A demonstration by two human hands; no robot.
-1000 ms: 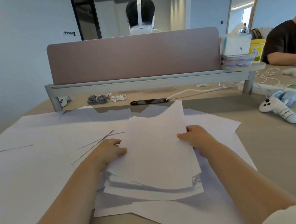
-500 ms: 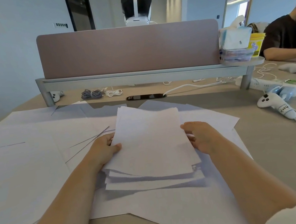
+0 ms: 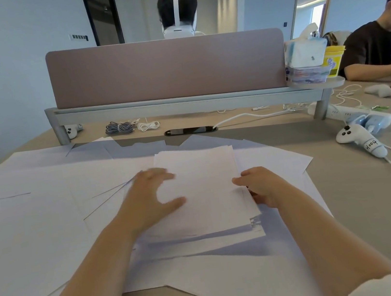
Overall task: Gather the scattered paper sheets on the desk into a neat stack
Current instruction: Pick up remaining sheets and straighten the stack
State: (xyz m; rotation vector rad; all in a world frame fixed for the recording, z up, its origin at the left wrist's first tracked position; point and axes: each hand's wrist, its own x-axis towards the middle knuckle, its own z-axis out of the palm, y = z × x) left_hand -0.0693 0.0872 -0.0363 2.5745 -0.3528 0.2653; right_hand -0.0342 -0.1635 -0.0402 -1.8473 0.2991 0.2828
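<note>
Loose sheets, left (image 3: 23,224): Lay flat and overlapping across the left part of the desk (image 3: 355,205). They were nearer to the left hand than to the right.

Left hand (image 3: 150,200): Palm down, fingers spread and roughly straight, resting on the left long edge and top sheet of the stack. The outline was blurred, so the contact of each fingertip could not be told.

Stack (image 3: 204,197): Lay at mid-desk, directly between the two hands, on top of other loose sheets. Its long axis ran away from the person toward the divider (image 3: 167,71).

Stack condition: White, blank, thin sheets. The far edge was nearly flush. The near edge was ragged, with lower sheets stepped out toward the person and to the right.

Right hand (image 3: 258,186): Fingers curled at the stack's right long edge, one digit over the top sheet, appearing to pinch that edge. The fingers beneath were hidden.

Governing relation: One hand stood at each long edge, so the paper lay inward of both sets of fingers. Judged requirement: an inward squeeze from both sides, then a tap on the near edge.

Loose sheets, right (image 3: 282,160): Protruded from under the stack, just beyond the right hand.

Controller (image 3: 355,140): Lay on the bare desk, apart from the paper.
</note>
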